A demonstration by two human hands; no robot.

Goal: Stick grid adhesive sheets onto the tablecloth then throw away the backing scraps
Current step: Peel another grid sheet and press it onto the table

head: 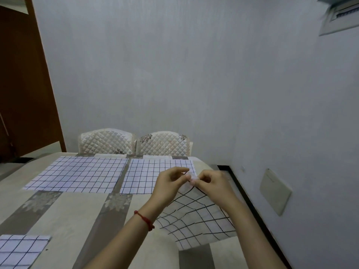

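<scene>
At seven o'clock, nearest, a grid adhesive sheet (18, 249) lies on the tablecloth (64, 216), cut off by the frame's edge. At four o'clock a curled grid sheet (198, 220) rises off the cloth, its lower part hidden behind the forearms. The left hand (170, 184), a red string bracelet (144, 220) on its wrist, and the right hand (210, 181) both pinch the sheet's top corner; whether backing is separating there is too small to tell. Beyond, two grid sheets (77, 174) (143, 175) lie flat side by side. At twelve o'clock stand two quilted chair backs (106, 142). No writing is legible.
</scene>
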